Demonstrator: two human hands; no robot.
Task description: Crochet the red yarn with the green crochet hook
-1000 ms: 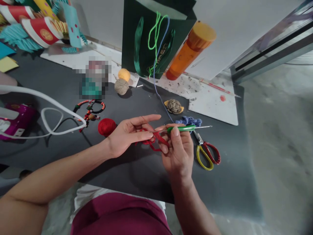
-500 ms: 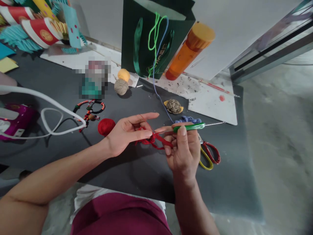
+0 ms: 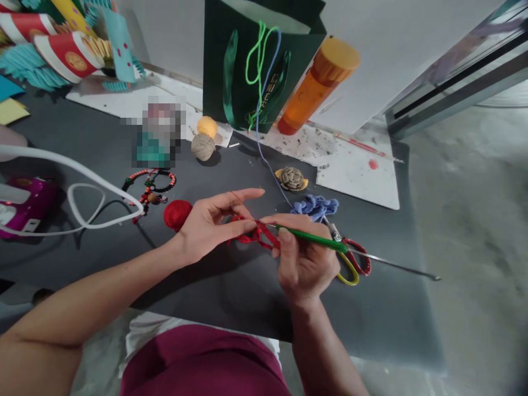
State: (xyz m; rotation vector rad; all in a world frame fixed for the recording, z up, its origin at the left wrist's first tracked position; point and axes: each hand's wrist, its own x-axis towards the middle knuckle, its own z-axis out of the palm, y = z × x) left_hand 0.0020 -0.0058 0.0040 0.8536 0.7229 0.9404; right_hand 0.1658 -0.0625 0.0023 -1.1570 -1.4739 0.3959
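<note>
My left hand [image 3: 216,223] pinches a piece of red crochet work [image 3: 246,237] between thumb and fingers, its index finger stretched out with a strand of red yarn over it. In my right hand [image 3: 307,258] is a crochet hook [image 3: 315,237] with a green handle. One metal end of the hook meets the red work by my left thumb; the other sticks out far to the right. Close to my left wrist lies a red yarn ball [image 3: 177,214]. Scissors [image 3: 350,268] with red and yellow handles are partly hidden behind my right hand, beside a blue crocheted piece [image 3: 315,207].
At the back stand a dark green paper bag [image 3: 251,66] and an orange bottle [image 3: 319,82]. A beige yarn ball [image 3: 203,147], a yellow ball [image 3: 207,127] and a crocheted rosette [image 3: 291,179] lie on the table. A white cable [image 3: 74,165] arcs in from the left.
My right hand has turned, swinging the hook's free end down and toward me on the right. More of the blue piece now shows. My left hand has barely moved.
</note>
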